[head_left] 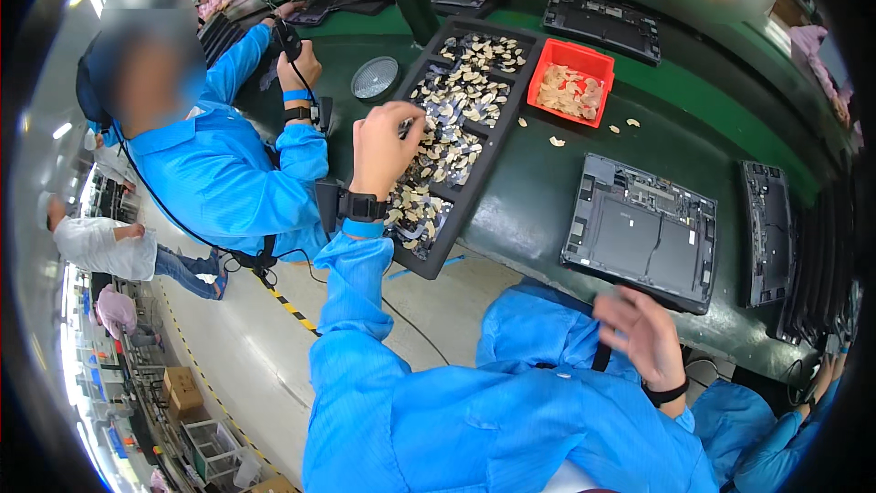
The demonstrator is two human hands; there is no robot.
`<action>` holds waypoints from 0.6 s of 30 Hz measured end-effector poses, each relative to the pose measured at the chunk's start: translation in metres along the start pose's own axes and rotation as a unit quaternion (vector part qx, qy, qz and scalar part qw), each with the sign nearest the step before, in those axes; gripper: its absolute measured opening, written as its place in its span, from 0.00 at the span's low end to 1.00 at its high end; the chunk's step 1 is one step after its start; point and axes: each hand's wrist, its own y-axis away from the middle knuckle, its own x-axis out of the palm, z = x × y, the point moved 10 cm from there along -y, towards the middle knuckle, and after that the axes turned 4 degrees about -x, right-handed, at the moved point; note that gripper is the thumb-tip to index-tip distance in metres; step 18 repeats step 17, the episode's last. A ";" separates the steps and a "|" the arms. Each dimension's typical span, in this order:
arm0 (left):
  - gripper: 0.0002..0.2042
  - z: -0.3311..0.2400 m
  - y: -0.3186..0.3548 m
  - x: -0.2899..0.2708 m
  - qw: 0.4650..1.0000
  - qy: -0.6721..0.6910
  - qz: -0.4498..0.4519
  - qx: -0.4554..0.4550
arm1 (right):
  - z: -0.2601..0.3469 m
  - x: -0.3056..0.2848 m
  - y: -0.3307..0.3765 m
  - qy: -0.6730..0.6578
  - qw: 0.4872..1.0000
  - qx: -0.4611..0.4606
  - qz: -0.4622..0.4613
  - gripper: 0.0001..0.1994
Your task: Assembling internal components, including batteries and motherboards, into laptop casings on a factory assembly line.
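Note:
My left hand [383, 148] reaches over a long black divided tray [467, 190] filled with several small pale flat parts, its fingers pinched on the parts; whether it holds one I cannot tell. A dark band with a small box sits on that wrist. My right hand [643, 333] hovers with fingers spread, holding nothing, just below the near edge of an opened dark laptop base [641, 233] lying on the green belt [529, 192].
A red bin [573, 82] of pale parts stands behind the tray, with loose parts beside it. More opened laptop bases [768, 230] lie along the belt. A co-worker in blue [219, 155] sits at my left, holding a dark tool. A round mesh disc [375, 78] lies near.

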 end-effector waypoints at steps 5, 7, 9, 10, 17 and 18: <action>0.06 -0.026 -0.011 -0.012 0.998 0.044 -0.016 0.038 | -0.013 0.030 0.027 0.271 0.930 0.125 0.214 0.19; 0.08 -0.032 -0.019 -0.006 0.979 0.185 -0.005 -0.086 | 0.000 0.037 0.019 0.259 0.940 0.098 0.197 0.17; 0.08 -0.072 -0.019 -0.004 0.950 0.294 0.044 -0.090 | 0.059 0.063 0.006 0.431 0.874 -0.195 0.114 0.18; 0.08 -0.095 -0.013 0.011 0.908 0.382 0.130 -0.113 | 0.088 0.089 0.007 0.502 0.793 -0.337 0.073 0.17; 0.16 -0.242 0.027 0.068 0.815 0.451 0.362 -0.029 | 0.114 0.093 -0.047 0.551 0.812 -0.191 0.039 0.30; 0.16 -0.242 0.027 0.068 0.815 0.451 0.362 -0.029 | 0.114 0.093 -0.047 0.551 0.812 -0.191 0.039 0.30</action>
